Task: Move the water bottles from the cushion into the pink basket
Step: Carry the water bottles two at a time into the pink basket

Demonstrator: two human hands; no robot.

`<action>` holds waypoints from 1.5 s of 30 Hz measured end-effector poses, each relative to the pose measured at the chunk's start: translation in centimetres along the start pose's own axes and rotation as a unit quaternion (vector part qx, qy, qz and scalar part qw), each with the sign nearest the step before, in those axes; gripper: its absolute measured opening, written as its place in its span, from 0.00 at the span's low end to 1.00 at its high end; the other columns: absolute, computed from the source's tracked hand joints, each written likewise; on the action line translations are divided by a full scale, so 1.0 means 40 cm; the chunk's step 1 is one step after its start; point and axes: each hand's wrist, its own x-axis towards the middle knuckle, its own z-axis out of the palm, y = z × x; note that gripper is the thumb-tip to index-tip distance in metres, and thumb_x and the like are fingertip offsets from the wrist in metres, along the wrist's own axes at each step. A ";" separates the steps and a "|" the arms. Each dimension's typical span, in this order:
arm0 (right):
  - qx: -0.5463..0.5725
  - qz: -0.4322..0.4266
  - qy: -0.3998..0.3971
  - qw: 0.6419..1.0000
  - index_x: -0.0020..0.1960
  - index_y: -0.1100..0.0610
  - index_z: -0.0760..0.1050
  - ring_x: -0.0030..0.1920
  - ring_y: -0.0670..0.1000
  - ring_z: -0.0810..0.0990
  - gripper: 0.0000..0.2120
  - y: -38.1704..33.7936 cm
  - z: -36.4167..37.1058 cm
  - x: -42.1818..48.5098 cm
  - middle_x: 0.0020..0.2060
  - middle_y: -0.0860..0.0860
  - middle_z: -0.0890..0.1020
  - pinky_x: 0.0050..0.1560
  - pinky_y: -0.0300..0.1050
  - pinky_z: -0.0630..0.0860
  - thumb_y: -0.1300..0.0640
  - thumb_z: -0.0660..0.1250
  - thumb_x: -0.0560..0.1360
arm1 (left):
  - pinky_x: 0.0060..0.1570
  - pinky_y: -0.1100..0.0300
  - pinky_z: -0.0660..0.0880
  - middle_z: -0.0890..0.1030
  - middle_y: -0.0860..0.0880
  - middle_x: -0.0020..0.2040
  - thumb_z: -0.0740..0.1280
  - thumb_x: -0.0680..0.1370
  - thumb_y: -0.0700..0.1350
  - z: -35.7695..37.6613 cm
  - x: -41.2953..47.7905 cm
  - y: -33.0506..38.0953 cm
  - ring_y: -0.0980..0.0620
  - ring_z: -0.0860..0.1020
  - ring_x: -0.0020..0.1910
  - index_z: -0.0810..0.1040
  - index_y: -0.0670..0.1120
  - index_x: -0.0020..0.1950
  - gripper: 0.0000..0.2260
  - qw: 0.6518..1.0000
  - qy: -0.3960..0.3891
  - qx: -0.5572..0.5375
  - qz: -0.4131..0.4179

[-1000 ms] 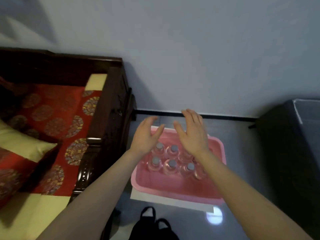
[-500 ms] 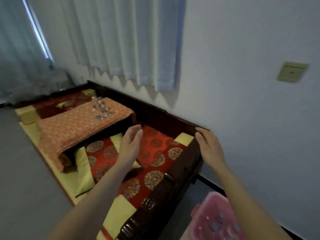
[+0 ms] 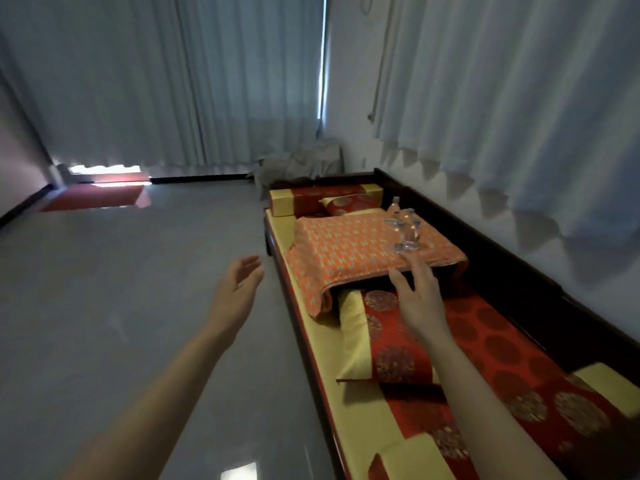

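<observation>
Clear water bottles [image 3: 406, 230] on orange cushion [image 3: 346, 247]; L hand [image 3: 235, 296], R hand [image 3: 420, 301] fingers spread, empty.

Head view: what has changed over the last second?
The view swung from the pink basket, now out of frame, along the bench. The right hand now reaches toward the water bottles on the orange cushion; the left hand hangs over the floor. Both hands stayed open and empty; the bottles on the cushion have not moved.
</observation>
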 end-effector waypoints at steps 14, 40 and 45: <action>-0.045 -0.009 -0.127 0.991 0.69 0.47 0.69 0.69 0.51 0.66 0.23 -0.044 0.543 0.260 0.67 0.46 0.70 0.64 0.54 0.69 0.49 0.68 0.75 | 0.45 0.70 0.72 0.82 0.50 0.51 0.69 0.76 0.43 -0.308 0.395 -0.280 0.54 0.79 0.52 0.77 0.48 0.56 0.09 0.995 0.018 0.027 -0.089; -0.069 0.231 0.004 0.971 0.62 0.58 0.75 0.63 0.59 0.75 0.22 0.355 1.061 1.201 0.62 0.58 0.77 0.63 0.54 0.70 0.64 0.73 0.70 | 0.41 0.69 0.76 0.81 0.48 0.49 0.71 0.74 0.38 0.106 1.661 -0.711 0.53 0.79 0.48 0.76 0.46 0.56 0.12 0.956 -0.255 0.045 -0.136; -0.067 0.288 0.065 0.953 0.63 0.60 0.75 0.63 0.59 0.74 0.22 0.386 1.089 1.317 0.61 0.59 0.78 0.65 0.53 0.69 0.65 0.73 0.69 | 0.38 0.71 0.75 0.81 0.48 0.49 0.71 0.75 0.39 0.281 1.884 -0.736 0.57 0.79 0.45 0.75 0.43 0.60 0.15 0.942 -0.306 0.050 -0.125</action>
